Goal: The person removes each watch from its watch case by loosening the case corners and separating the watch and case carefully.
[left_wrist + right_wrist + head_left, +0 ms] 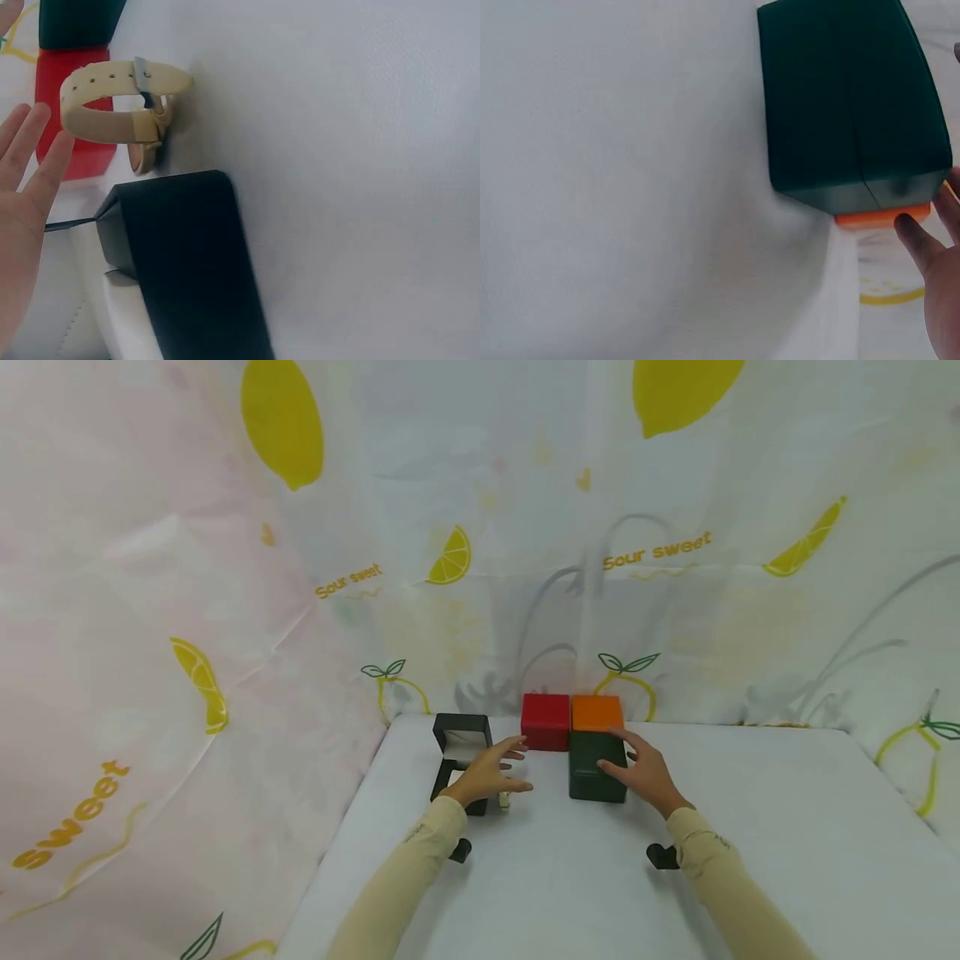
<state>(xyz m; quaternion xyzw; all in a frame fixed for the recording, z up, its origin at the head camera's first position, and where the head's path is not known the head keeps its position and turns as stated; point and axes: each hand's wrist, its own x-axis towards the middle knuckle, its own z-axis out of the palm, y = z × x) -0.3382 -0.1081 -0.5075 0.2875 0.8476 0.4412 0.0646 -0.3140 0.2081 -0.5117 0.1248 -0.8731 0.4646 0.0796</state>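
Note:
My left hand (491,772), fingers spread and holding nothing, hovers by the right side of a dark box (462,727) whose lid stands up, showing a pale lining. Close under that hand a wristwatch with a cream strap (112,126) stands on its edge, its strap buckled into a loop. A closed dark green box (597,767) sits to the left of my right hand (647,774). That hand's fingers are loosely bent and parted at the box's right side; whether they touch it I cannot tell. Part of the open box is hidden behind my left hand.
A red box (546,722) and an orange box (597,712) stand side by side at the back of the white table (555,877), the orange one behind the green box. Behind them hangs a lemon-print sheet (480,485). Small black pieces (663,857) show at both wrists.

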